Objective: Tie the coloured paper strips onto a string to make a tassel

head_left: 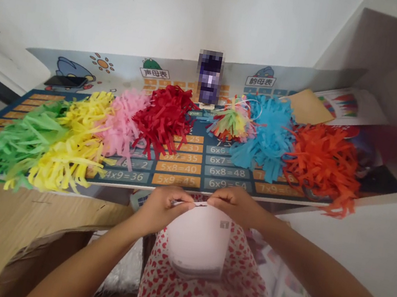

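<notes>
My left hand point(168, 209) pinches the upper left edge of a piece of white paper point(198, 240), thumb and fingers closed on it. At the upper right corner, my right hand point(233, 205) has its fingertips closed on the same edge. The paper hangs over my lap, with a small grey mark near its right side and darker bands at its lower end. Whether it is a single sheet or a packet, I cannot tell. Just beyond both hands runs the front edge of the table point(146, 185).
Fringed paper bunches lie across the table: green point(25, 135), yellow point(72, 148), pink point(125, 121), red point(167, 118), a small multicoloured one point(232, 121), blue point(269, 137) and orange point(326, 159). A blurred-out device point(209, 77) stands behind. Below left is an open cardboard box point(38, 263).
</notes>
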The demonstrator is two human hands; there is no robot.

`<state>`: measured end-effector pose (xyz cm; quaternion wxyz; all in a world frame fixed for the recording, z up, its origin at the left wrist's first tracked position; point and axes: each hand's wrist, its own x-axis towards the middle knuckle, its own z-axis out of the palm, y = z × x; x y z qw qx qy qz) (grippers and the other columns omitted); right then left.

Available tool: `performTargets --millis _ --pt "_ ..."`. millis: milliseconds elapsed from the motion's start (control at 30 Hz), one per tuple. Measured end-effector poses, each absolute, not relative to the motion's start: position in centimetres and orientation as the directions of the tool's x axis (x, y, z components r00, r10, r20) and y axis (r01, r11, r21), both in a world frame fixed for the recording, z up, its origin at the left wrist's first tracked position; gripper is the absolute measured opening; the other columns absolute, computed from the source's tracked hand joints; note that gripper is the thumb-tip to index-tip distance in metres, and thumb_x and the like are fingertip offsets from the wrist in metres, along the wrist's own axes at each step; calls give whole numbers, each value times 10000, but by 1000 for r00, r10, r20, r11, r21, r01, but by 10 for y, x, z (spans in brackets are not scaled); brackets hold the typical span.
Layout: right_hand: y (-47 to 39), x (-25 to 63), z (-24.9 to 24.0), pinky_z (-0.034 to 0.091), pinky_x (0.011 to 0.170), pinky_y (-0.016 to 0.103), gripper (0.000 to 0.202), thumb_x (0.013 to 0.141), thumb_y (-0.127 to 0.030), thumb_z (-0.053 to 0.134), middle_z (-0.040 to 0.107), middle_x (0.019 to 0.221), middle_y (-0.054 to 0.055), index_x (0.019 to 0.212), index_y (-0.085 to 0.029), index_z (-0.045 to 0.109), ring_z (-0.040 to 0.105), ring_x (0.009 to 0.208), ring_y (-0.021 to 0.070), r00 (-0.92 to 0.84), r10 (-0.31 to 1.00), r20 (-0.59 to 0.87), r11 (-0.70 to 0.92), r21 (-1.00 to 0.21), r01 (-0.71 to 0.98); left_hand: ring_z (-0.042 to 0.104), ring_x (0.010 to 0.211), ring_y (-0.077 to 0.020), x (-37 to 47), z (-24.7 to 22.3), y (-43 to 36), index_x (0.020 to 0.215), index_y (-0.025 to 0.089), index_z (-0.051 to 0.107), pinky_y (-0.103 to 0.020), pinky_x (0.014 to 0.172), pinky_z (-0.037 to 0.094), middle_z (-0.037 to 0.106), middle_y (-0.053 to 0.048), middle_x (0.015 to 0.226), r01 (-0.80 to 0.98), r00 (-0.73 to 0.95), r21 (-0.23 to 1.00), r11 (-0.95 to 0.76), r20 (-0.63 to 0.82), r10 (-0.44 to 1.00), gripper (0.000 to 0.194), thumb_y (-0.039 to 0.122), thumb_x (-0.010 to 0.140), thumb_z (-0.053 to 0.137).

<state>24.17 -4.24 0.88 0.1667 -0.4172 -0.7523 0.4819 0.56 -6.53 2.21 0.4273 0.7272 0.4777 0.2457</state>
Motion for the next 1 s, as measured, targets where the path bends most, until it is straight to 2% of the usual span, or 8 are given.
performTargets --millis 133,233,300,433,700,800,867,1000 --pt "-45 239 9 385 586 200 268 895 -322 533 721 759 8 829 -167 741 619 690 127 -600 790 -124 196 -877 439 628 687 -143 4 21 -65 775 151 743 -219 634 435 716 -40 754 462 430 878 -124 -100 897 320 408 889 588" --pt "-46 238 11 375 597 205 257 893 -293 527 718 744 11 799 -167 730 612 672 121 -600 796 -78 261 -850 457 520 555 -112 1 24 -60 709 118 706 -213 521 368 626 -21 624 444 411 895 45 -248 877 524 551 910 492" --pt "-45 236 13 371 599 207 254 893 -290 527 714 734 10 799 -167 729 605 661 119 -609 790 -71 283 -839 465 445 507 -93 -1 28 -54 668 107 678 -206 476 311 553 3 557 436 427 886 155 -356 831 565 611 868 519" --pt "-45 233 16 340 574 210 256 899 -292 523 701 709 -2 807 -175 731 589 634 112 -617 781 -100 295 -811 504 391 489 -78 0 38 -39 638 107 684 -199 464 281 500 26 514 463 517 854 237 -478 710 502 584 784 630" --pt "-49 226 16 342 576 217 241 895 -271 523 725 725 -6 803 -203 736 619 639 116 -645 759 -87 355 -775 522 450 514 -88 6 40 -17 771 132 791 -193 477 328 650 2 588 537 600 808 244 -568 563 283 398 695 734" --pt "-51 226 13 362 573 218 235 892 -298 537 745 776 4 846 -209 749 644 671 133 -625 774 -96 324 -789 522 511 544 -106 6 39 -16 777 139 795 -201 512 364 690 -6 627 565 622 811 153 -541 566 246 363 711 719" --pt "-51 227 10 382 580 219 253 903 -335 534 752 810 11 873 -210 752 656 699 145 -621 778 -100 301 -807 508 560 576 -121 8 42 -20 792 155 796 -206 524 366 719 -12 671 592 635 806 3 -470 613 218 336 759 680" --pt "-51 230 4 407 578 223 283 912 -397 539 745 808 12 865 -211 748 655 692 149 -632 767 -109 275 -835 477 648 774 -181 11 51 -40 798 200 792 -236 667 404 761 -47 817 606 659 699 -380 -174 732 181 250 838 623"
